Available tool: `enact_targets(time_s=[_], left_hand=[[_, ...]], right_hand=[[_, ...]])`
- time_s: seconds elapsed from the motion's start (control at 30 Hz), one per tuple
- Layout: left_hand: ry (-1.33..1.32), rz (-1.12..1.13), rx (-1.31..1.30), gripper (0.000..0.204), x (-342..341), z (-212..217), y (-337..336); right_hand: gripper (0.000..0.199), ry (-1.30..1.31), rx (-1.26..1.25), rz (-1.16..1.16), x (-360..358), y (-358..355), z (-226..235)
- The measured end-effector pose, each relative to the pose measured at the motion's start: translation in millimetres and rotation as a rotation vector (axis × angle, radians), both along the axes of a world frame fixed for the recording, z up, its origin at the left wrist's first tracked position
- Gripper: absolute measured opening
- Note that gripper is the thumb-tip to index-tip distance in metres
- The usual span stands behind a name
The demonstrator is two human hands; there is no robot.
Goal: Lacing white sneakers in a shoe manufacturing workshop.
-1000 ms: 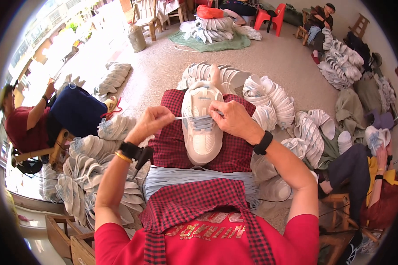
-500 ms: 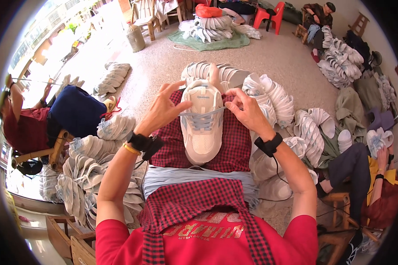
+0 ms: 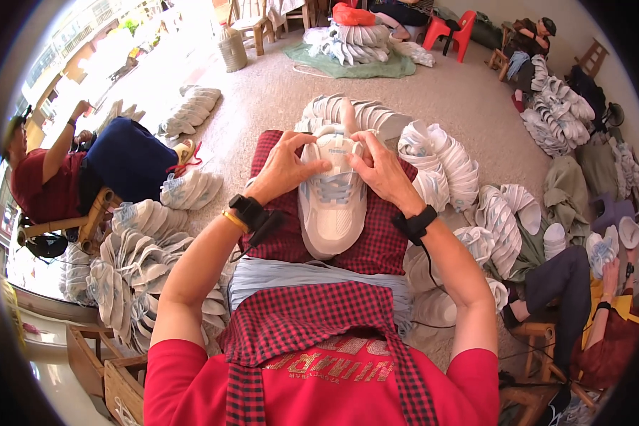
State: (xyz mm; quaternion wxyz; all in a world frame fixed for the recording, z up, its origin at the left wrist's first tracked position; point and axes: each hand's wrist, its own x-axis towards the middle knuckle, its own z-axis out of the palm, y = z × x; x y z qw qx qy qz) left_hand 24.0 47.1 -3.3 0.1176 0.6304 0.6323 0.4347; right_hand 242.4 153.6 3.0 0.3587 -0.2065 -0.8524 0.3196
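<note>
A white and cream sneaker (image 3: 333, 213) rests on my lap over a red-and-black checked cloth (image 3: 266, 227), its toe pointing toward me. Pale blue laces (image 3: 334, 188) criss-cross its front, below the tongue (image 3: 336, 150). My left hand (image 3: 291, 169) is closed at one upper eyelet edge, with the thumb reaching over the tongue. On the other side, my right hand (image 3: 381, 174) pinches the opposite eyelet edge. My fingers hide the lace ends. Across my lap, nearer to me, lies a thick bundle of light blue laces (image 3: 319, 282).
Stacked white shoe uppers lie on both sides, in a left pile (image 3: 131, 270), a right pile (image 3: 451, 167) and a row ahead (image 3: 376, 117). People sit working at left (image 3: 50, 170), right and far right. A wooden box (image 3: 124, 383) stands at lower left.
Both hands have moved inward to the sneaker's upper eyelets. The lace that was stretched sideways between them no longer spans across the shoe. The view has shifted slightly.
</note>
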Motion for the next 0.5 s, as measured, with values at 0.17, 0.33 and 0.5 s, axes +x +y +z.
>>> enact_targets(time_s=[0.17, 0.33, 0.5], left_hand=[[-0.106, 0.039, 0.004, 0.054, 18, 3, -22], [0.56, -0.177, 0.1, 0.021, -16, 10, -41], [0.291, -0.303, -0.227, 0.021, -27, 18, -37]], right_hand=[[0.035, -0.032, -0.14, 0.091, 36, 2, -4], [0.017, -0.121, 0.222, 0.201, 49, -5, 11], [0.016, -0.483, 0.113, -0.031, 74, 42, -9]])
